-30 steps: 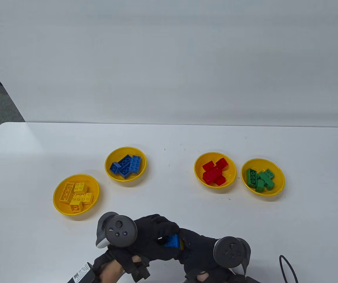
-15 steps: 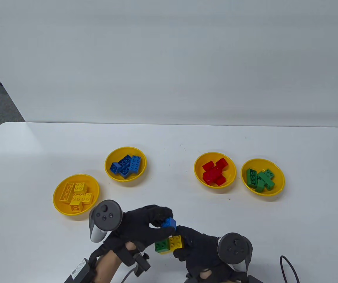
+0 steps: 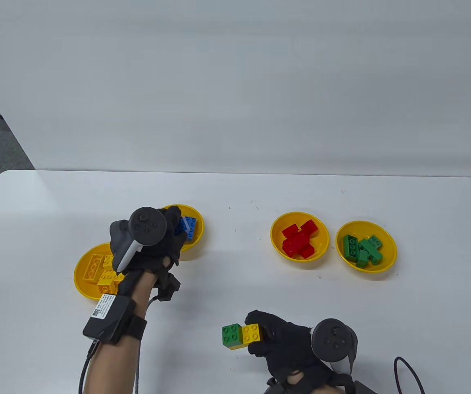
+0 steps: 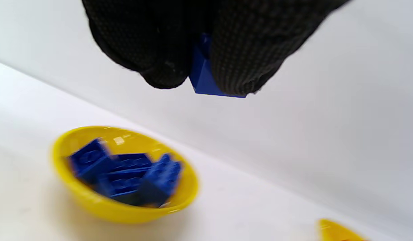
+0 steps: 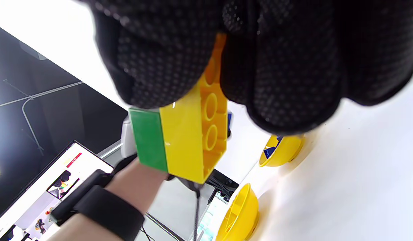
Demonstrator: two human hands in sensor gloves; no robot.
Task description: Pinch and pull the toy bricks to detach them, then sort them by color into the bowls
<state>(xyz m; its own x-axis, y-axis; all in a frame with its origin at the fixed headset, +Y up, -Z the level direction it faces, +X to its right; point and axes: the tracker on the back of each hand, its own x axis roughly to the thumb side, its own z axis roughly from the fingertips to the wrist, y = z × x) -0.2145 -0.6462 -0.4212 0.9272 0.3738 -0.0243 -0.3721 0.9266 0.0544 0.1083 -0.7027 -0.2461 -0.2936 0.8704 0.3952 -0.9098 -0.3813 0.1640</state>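
Left hand (image 3: 153, 242): a blue brick (image 4: 206, 78) is pinched between its fingertips, above the bowl of blue bricks (image 3: 196, 240), centre-left of the tabletop (image 3: 235, 193).
Right hand (image 3: 284, 342): a joined green-and-yellow brick stack (image 3: 241, 335) is gripped, lower centre.
Other bowls: yellow-brick bowl (image 3: 83, 283) at left; red-brick bowl (image 3: 276, 242) and green-brick bowl (image 3: 389, 246) at right.

a white table (image 3: 235, 193) is seen, on which four yellow bowls are set: the yellow-brick bowl (image 3: 80, 275), blue-brick bowl (image 3: 197, 238), red-brick bowl (image 3: 276, 242) and green-brick bowl (image 3: 387, 262).
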